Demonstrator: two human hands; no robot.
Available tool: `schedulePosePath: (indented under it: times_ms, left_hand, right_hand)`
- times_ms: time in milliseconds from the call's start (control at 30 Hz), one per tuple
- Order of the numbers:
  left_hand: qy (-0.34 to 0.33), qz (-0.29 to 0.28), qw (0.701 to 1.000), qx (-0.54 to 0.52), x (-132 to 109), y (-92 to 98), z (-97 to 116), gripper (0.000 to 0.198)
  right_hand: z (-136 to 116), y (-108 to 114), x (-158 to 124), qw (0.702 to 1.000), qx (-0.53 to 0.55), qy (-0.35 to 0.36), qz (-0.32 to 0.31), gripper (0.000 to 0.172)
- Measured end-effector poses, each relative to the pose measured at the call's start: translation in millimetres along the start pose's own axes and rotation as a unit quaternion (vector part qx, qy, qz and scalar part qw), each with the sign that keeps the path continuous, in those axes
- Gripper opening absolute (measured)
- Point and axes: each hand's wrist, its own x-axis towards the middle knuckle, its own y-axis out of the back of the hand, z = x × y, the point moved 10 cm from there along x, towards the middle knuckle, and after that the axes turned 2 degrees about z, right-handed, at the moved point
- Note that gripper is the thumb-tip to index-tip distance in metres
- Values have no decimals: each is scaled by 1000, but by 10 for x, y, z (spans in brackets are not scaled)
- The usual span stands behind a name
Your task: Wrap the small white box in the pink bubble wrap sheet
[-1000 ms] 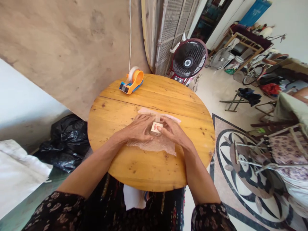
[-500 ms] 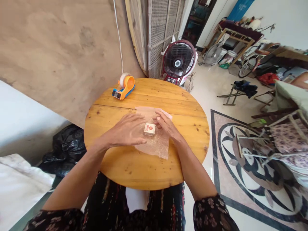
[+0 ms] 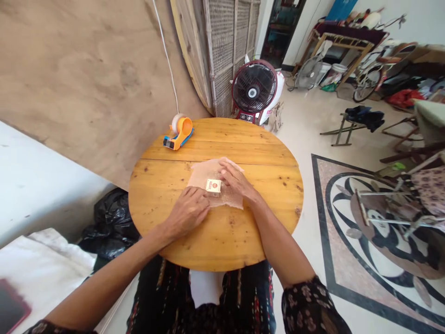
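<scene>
Closest in, black patterned sleeves (image 3: 314,306) and, below the edge of the round wooden surface (image 3: 205,253), dark trousers (image 3: 160,290) with coloured flecks. Off to the left, a white sheet (image 3: 45,266) and a black plastic bag (image 3: 113,222). On the surface, a left hand (image 3: 189,208) with fingers bent and drawn together at the near left edge of a thin see-through wrap (image 3: 201,170); cannot tell whether pinching the wrap or just pressing on it. Right by those fingertips, a small cream box (image 3: 213,186) with red print, lying on the wrap near the middle of the surface. Just right of the box, a right hand (image 3: 238,180), half open, with fingers loosely bent over the wrap. Toward the far left rim, an orange and blue tape dispenser (image 3: 181,133). Past the far edge, a dark red fan (image 3: 253,88) in front of a woven screen (image 3: 229,51). Farther right, a stool (image 3: 342,130) with dark cloth (image 3: 365,117) on top, then a bicycle (image 3: 366,83).
</scene>
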Motion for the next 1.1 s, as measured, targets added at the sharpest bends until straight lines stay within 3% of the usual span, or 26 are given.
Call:
schedulePosePath:
  times_ms: [167, 367, 467, 567, 700, 800, 933, 1100]
  left_hand:
    - [46, 69, 994, -76, 167, 143, -227, 11]
    - [57, 23, 991, -123, 388, 112, -322, 16]
    - [57, 15, 988, -141, 419, 60, -350, 18]
    - [32, 30, 987, -156, 384, 57, -305, 21]
    - [23, 55, 982, -177, 304, 63, -274, 18]
    - [32, 61, 980, -189, 273, 42, -292, 16]
    - [31, 60, 976, -206, 267, 22, -306, 15]
    - [47, 68, 970, -230, 253, 14, -345, 12]
  right_hand:
    - [74, 11, 40, 1000, 24, -1, 0, 50]
    - [133, -46, 34, 994, 106, -34, -24, 49]
    - [-10, -44, -23, 994, 97, -4, -41, 42]
    - [-216, -123, -115, 990, 90, 38, -106, 39]
    - [-485, -219, -211, 978, 79, 100, -166, 49]
    - [-616, -224, -226, 979, -2, 138, -147, 55]
    - [-684, -215, -238, 979, -58, 156, -120, 43]
    - [-532, -123, -196, 985, -109, 112, -72, 34]
